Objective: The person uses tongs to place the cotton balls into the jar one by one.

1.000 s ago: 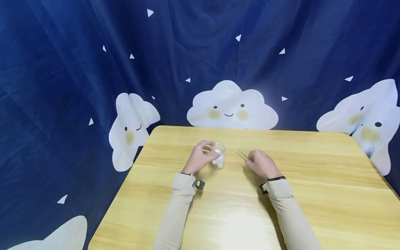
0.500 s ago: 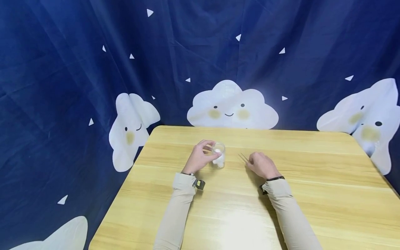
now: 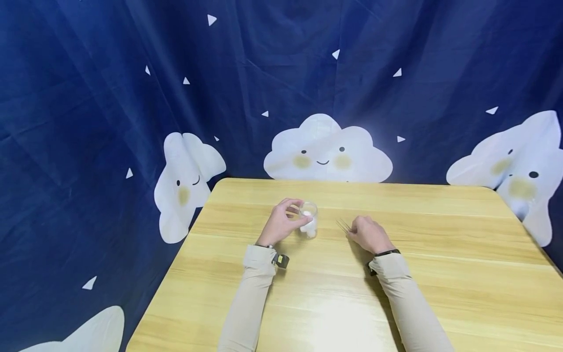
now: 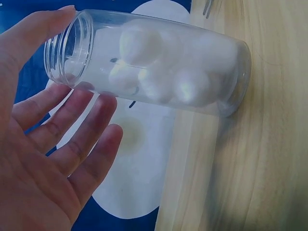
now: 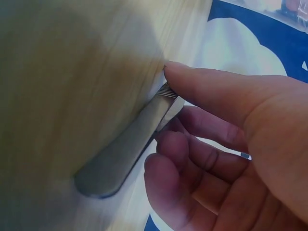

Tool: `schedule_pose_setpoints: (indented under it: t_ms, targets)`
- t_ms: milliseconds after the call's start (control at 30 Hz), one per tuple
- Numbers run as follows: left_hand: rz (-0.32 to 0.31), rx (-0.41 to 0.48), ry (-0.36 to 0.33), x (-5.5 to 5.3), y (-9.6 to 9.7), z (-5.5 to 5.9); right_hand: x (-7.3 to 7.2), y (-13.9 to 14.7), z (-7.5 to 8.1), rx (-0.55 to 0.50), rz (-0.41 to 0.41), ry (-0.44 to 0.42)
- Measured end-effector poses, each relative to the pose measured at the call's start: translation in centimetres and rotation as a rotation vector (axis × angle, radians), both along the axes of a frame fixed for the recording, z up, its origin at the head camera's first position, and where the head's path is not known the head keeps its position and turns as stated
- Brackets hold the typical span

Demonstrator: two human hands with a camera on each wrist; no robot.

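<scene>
A clear jar stands upright on the table, with several white cotton balls inside and its threaded mouth uncovered. My left hand holds it near the rim, thumb on one side of the neck and fingertips on the other. To the right of the jar, my right hand pinches a pair of metal tweezers by the ridged part, between thumb and forefinger. Their broad rounded end shows in the right wrist view. In the head view the thin tips point left toward the jar, low over the tabletop.
The light wooden table has rounded far corners. Right behind it hangs a dark blue curtain printed with white smiling clouds and small triangles. A bright glare lies on the near part of the tabletop.
My right hand has drawn a little back and to the right with the tweezers, whose tips sit lower and farther from the jar. The left hand and jar have stayed put.
</scene>
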State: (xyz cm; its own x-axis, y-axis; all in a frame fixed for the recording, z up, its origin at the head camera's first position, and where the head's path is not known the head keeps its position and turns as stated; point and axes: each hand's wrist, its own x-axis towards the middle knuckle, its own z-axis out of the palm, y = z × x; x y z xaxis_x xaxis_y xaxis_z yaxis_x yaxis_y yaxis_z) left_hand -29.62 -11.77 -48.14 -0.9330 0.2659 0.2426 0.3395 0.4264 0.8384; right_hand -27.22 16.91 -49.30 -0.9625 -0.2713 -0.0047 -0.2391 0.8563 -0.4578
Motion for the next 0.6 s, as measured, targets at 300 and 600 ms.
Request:
schedule_pose_setpoints:
  t_ms: [300,600]
  targets:
    - [-0.004,-0.016,-0.028,-0.02,0.33,0.18,-0.08,0.5,-0.22,-0.036,-0.018,-0.011]
    - [0.012,-0.09,-0.015,0.18,0.43,0.0,0.31,0.59,-0.86,-0.05,-0.055,-0.017]
